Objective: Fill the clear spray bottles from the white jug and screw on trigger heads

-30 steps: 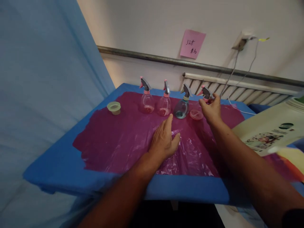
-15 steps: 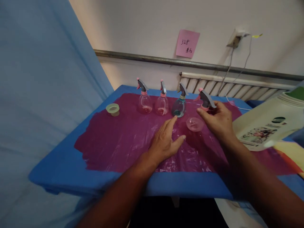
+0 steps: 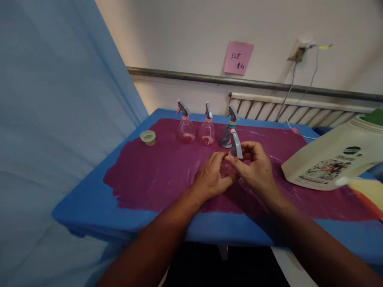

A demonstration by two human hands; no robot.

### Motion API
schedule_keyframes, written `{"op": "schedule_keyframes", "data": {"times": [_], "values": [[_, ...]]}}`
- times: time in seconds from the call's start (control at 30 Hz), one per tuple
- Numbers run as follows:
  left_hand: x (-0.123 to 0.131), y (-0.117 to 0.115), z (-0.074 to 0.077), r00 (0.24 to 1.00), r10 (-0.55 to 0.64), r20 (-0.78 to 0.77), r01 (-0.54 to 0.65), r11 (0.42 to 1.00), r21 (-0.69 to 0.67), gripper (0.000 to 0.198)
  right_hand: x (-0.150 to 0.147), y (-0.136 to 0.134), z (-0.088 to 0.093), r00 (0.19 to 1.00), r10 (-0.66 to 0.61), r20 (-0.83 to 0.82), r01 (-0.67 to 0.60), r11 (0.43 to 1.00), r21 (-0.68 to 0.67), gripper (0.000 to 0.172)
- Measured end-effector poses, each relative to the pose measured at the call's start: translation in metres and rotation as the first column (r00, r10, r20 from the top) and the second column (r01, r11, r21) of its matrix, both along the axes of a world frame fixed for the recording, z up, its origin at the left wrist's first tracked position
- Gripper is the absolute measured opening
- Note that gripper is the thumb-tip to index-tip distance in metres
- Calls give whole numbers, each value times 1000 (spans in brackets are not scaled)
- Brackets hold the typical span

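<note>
A clear pink spray bottle with a grey and pink trigger head is between my hands at the middle of the table. My left hand wraps around the bottle's body, hiding much of it. The fingers of my right hand close around the collar of the trigger head, where it meets the bottle. Just behind stands a teal spray bottle, partly covered by the trigger head. To its left are two upright clear pink spray bottles, the nearer one and the farther one.
A large cream jug leans at the right, beside a yellow and orange item. A small pale green cup sits at the left. Purple plastic sheeting covers the blue table. A radiator is behind.
My right hand has moved left and down, bringing the trigger head onto the pink bottle. My left hand has closed around that bottle. The view has shifted slightly.
</note>
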State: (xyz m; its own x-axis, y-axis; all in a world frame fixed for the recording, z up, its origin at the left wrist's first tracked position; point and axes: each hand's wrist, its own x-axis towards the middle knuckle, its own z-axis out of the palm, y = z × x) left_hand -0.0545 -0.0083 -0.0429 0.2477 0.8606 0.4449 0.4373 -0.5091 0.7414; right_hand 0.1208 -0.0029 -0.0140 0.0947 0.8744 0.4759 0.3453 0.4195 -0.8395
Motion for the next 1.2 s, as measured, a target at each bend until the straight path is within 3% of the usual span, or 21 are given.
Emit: {"op": "schedule_keyframes", "data": {"times": [0.13, 0.37, 0.57, 0.83, 1.03, 1.2], "values": [[0, 0, -1, 1000, 7, 7, -6, 1000, -23, 60, 6, 0, 4, 998, 29, 61, -32, 998, 45, 49], [0, 2, -3, 997, -46, 62, 47, 999, -13, 60, 9, -7, 4, 984, 119, 134, -126, 991, 46, 78], [1, -1, 1, 999, -31, 34, 32, 999, -14, 53, 9, 0, 9, 981, -26, 193, 9, 996, 88, 75], [-1, -1, 4, 995, -48, 91, 47, 999, 5, 54, 16, -6, 13, 960, 188, 207, -196, 981, 15, 93], [0, -1, 1, 996, -48, 76, 47, 999, 21, 57, 19, 1, 17, 968, 94, 235, -103, 994, 25, 76], [-3, 0, -2, 997, -64, 44, 63, 998, 23, 61, 25, -7, 45, 988, 23, 153, -37, 995, 95, 81]]}}
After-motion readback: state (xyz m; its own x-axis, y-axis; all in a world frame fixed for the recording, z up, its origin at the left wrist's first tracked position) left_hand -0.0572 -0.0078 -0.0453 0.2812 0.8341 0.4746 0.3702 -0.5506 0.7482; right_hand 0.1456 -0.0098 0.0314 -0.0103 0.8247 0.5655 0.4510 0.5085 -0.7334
